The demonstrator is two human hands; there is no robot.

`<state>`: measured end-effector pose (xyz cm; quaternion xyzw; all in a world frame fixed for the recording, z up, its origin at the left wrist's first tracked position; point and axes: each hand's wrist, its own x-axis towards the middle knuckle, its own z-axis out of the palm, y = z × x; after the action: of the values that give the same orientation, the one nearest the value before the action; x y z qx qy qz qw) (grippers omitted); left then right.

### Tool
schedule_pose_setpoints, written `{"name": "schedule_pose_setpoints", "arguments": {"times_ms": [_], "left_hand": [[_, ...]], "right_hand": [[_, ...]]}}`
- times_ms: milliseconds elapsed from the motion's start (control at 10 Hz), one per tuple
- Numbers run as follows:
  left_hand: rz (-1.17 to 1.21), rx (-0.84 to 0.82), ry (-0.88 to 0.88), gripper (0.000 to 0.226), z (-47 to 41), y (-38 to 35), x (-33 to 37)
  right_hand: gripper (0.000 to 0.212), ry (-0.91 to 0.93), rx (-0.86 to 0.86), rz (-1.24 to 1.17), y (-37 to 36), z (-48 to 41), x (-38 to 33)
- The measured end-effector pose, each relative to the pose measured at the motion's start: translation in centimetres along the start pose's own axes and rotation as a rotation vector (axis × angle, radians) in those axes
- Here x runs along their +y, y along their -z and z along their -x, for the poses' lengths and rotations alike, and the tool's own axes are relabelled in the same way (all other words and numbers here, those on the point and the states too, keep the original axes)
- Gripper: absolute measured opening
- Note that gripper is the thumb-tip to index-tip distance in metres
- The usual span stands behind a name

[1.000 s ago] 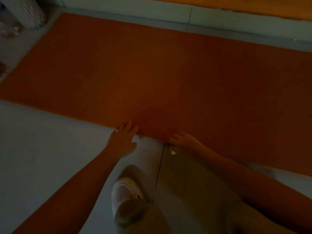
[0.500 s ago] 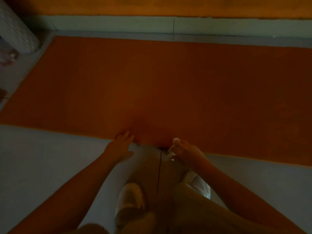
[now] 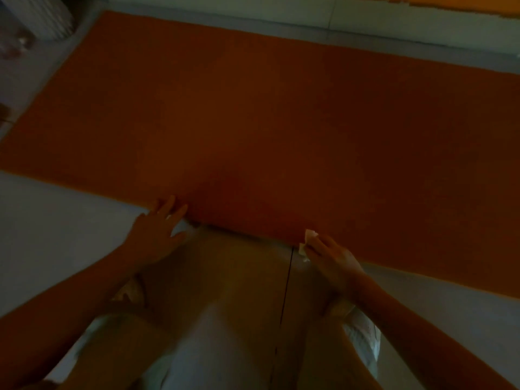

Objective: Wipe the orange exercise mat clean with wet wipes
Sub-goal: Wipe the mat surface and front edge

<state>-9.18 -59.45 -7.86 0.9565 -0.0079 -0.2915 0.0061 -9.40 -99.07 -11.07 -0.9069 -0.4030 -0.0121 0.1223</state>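
R hand (image 3: pixel 330 256) curled on wipe (image 3: pixel 309 240), mat (image 3: pixel 281 122) edge.

place: dim indoor room, likely a home
floor: pale tiles (image 3: pixel 56 220), dark grout line
wall: pale skirting (image 3: pixel 394 15) under orange paint
furnishing: orange exercise mat (image 3: pixel 281 122) laid on the tiles

mat (image 3: pixel 281 122): plain orange | wipe (image 3: pixel 309 237): pale cream | floor (image 3: pixel 56 220): grey | shoe (image 3: pixel 363 336): white
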Motion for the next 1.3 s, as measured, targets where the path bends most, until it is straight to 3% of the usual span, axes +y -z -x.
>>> {"name": "schedule_pose_setpoints", "arguments": {"times_ms": [200, 300, 400, 500, 600, 700, 900, 1100, 1200, 1300], "left_hand": [[0.073, 0.084, 0.009, 0.081, 0.2, -0.8, 0.4], [0.076, 0.101, -0.008, 0.071, -0.1, -1.3, 0.3], [0.069, 0.076, -0.001, 0.07, 0.0, -1.0, 0.3], [0.079, 0.053, -0.011, 0.078, -0.1, -1.0, 0.0], [0.152, 0.092, -0.075, 0.087, 0.1, -1.0, -0.6], [0.15, 0.107, -0.108, 0.087, 0.4, -1.0, -1.2], [0.122, 0.141, -0.254, 0.062, 0.0, -1.1, -4.9], [0.056, 0.131, -0.034, 0.07, -0.6, 0.1, -13.4], [-0.001, 0.121, -0.059, 0.075, -0.6, 0.4, -14.5], [-0.012, 0.065, -0.063, 0.075, -0.8, 1.2, -14.2]], "right_hand": [[0.033, 0.111, 0.072, -0.023, -1.1, -1.3, -0.1], [0.034, 0.037, -0.055, -0.087, -2.1, -3.7, -1.2], [0.052, 0.019, -0.223, -0.18, -2.0, -7.2, -3.4], [0.071, -0.194, -0.344, -0.332, -0.8, -10.2, -5.0], [0.035, -0.04, -0.202, -0.323, -4.0, -11.3, -5.5], [0.046, -0.006, -0.334, -0.303, -3.4, -14.3, -7.7], [0.05, 0.086, -0.399, -0.248, -3.8, -20.2, -11.2], [0.038, 0.107, -0.526, -0.195, -4.4, -24.1, -12.3], [0.061, 0.088, -0.463, -0.105, -5.6, -24.4, -12.1], [0.051, 0.128, -0.544, -0.036, -5.3, -24.0, -11.8]]}}
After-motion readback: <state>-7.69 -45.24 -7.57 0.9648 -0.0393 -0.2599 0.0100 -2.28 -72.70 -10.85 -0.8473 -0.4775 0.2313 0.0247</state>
